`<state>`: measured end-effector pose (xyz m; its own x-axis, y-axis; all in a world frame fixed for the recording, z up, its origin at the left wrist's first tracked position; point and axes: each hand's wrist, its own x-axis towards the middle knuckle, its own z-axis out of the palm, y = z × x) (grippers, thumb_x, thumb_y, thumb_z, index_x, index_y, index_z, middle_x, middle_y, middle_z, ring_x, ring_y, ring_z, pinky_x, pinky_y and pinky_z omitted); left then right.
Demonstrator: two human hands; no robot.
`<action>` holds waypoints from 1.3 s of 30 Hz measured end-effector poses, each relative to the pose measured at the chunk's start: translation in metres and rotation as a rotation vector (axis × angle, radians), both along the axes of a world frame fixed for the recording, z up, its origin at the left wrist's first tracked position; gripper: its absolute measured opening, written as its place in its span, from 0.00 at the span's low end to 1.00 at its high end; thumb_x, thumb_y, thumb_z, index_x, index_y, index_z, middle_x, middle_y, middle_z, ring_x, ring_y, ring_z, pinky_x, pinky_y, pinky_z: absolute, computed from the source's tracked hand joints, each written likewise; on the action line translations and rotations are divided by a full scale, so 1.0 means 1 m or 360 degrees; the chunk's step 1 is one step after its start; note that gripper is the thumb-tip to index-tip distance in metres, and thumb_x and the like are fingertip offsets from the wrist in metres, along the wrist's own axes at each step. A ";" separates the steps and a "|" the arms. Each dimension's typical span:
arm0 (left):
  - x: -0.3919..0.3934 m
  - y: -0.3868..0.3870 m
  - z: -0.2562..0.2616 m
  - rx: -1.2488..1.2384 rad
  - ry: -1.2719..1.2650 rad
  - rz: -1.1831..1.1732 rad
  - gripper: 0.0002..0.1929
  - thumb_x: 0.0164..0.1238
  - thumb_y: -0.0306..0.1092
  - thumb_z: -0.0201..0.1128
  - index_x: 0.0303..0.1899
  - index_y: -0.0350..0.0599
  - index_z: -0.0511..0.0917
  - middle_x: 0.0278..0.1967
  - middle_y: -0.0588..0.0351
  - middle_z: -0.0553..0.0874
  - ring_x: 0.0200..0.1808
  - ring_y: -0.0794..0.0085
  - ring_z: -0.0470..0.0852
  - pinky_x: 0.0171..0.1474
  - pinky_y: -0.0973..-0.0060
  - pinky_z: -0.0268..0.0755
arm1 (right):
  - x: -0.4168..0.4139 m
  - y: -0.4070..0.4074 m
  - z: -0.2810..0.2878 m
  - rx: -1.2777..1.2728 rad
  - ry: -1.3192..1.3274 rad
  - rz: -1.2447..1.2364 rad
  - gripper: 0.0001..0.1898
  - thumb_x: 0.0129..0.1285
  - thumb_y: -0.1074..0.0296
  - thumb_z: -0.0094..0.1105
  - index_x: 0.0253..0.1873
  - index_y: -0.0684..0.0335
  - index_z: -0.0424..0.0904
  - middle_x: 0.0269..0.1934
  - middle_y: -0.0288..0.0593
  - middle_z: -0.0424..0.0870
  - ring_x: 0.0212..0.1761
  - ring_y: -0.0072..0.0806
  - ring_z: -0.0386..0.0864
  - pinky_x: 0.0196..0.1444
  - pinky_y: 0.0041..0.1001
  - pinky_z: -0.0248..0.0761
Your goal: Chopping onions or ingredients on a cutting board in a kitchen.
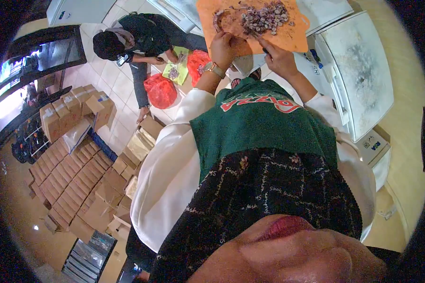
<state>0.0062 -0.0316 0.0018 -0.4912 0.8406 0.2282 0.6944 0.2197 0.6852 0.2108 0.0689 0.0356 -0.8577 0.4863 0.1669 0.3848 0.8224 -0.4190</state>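
An orange cutting board (212, 21) lies before me at the top of the view. On its middle and right is a pile of sliced purple-brown pieces (265, 17), perhaps shallots; a curved strand of similar bits (217, 21) lies at the left. My left hand (224, 44), with a watch on the wrist, rests at the board's near edge, fingers bent; what it holds, if anything, is hidden. My right hand (278, 56) grips a knife, its handle (266, 51) under the palm and the index finger stretched along the blade towards the pile.
White freezers or cabinets (357, 74) stand beside the board. At left, a person (141, 39) sits on the tiled floor with a green cutting board (177, 67) and red plastic bags (160, 91). Cardboard boxes (71, 177) are stacked farther left, near a glazed opening.
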 end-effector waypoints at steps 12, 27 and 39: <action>0.009 0.023 -0.013 0.0150 -0.0083 0.0120 0.08 0.49 0.33 0.69 0.29 0.41 0.81 0.28 0.44 0.82 0.32 0.50 0.81 0.36 0.58 0.74 | -0.009 -0.022 0.000 0.0060 0.0063 -0.0083 0.32 0.55 0.70 0.55 0.68 0.51 0.65 0.48 0.49 0.82 0.35 0.44 0.83 0.37 0.38 0.79; 0.011 0.019 0.006 0.0158 -0.0025 0.0135 0.08 0.49 0.30 0.65 0.32 0.39 0.80 0.28 0.44 0.82 0.32 0.49 0.82 0.37 0.58 0.75 | -0.012 -0.025 -0.002 -0.0026 -0.0132 -0.0061 0.33 0.56 0.70 0.54 0.69 0.52 0.64 0.54 0.46 0.81 0.36 0.43 0.84 0.34 0.37 0.79; 0.005 0.021 0.007 0.0091 -0.0133 0.0083 0.08 0.57 0.33 0.62 0.37 0.43 0.83 0.33 0.45 0.86 0.35 0.50 0.85 0.40 0.60 0.77 | 0.010 -0.021 0.016 -0.0177 -0.0190 -0.0028 0.34 0.54 0.67 0.56 0.69 0.48 0.64 0.49 0.47 0.82 0.36 0.43 0.83 0.35 0.40 0.79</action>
